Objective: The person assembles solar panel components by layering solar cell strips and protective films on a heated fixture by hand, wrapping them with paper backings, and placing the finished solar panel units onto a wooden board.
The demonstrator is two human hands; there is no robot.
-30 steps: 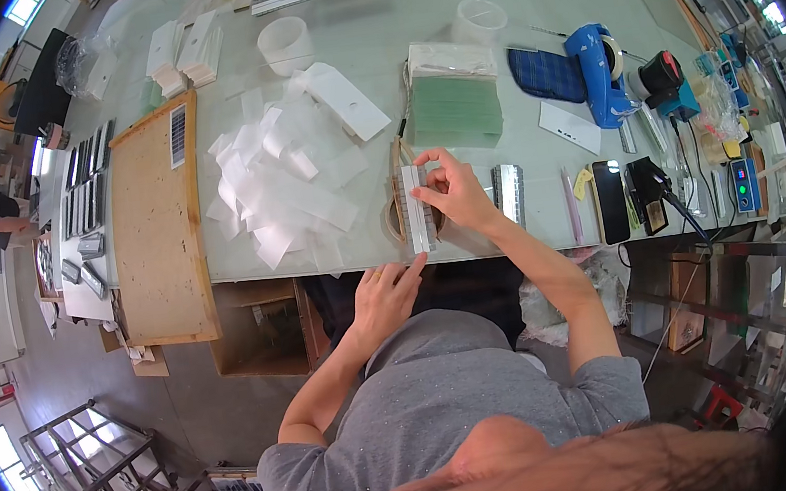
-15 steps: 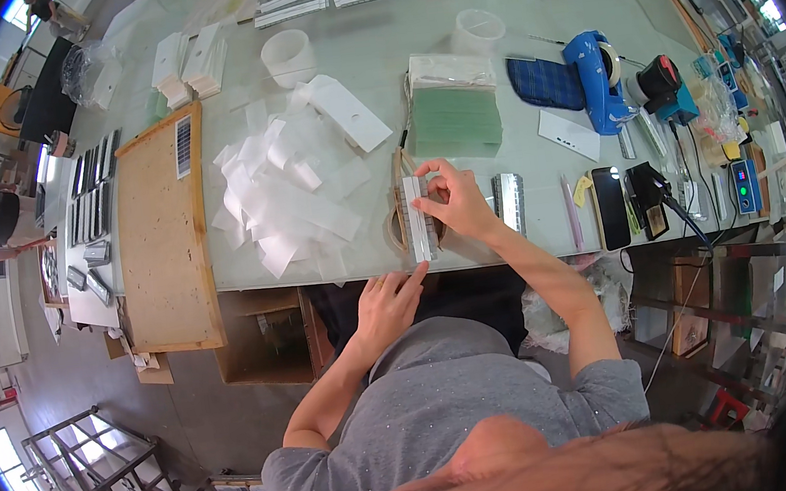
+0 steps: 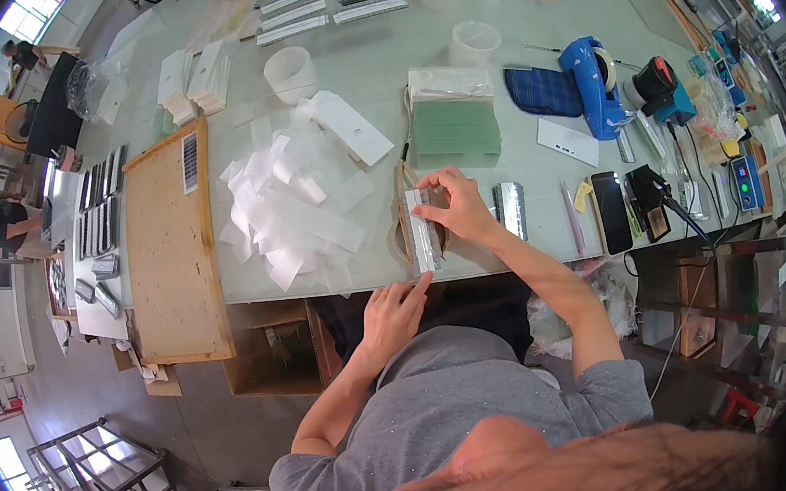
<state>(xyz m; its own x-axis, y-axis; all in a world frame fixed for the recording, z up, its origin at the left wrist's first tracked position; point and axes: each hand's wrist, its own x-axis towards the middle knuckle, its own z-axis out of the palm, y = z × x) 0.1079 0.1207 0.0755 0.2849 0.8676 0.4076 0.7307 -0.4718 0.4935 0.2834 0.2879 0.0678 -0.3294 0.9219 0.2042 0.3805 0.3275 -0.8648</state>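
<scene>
A narrow white and silver-grey strip-like part [image 3: 422, 237] lies lengthwise near the table's front edge, on a brown holder [image 3: 402, 235] that shows along its sides. My right hand [image 3: 463, 210] reaches over from the right, thumb and index finger curled onto the part's far end. At the near end, my left hand [image 3: 393, 317] touches it with an outstretched index fingertip; its other fingers are loosely bent and hold nothing. A similar ridged grey part [image 3: 510, 212] lies just right of my right hand. Beyond stands a stack of pale green sheets [image 3: 455, 132].
Loose white film strips [image 3: 282, 210] are heaped to the left, beside a wooden-framed board [image 3: 170, 247]. On the right are a blue tape dispenser [image 3: 596, 91], a phone [image 3: 610, 212] and a black stand [image 3: 650, 202]. Clear tape rolls [image 3: 291, 75] stand farther back. Another person [image 3: 7, 220] is at far left.
The whole view has shifted slightly, with the table a little lower in the picture. Both hands keep nearly the same hold and touch on the strip-like part.
</scene>
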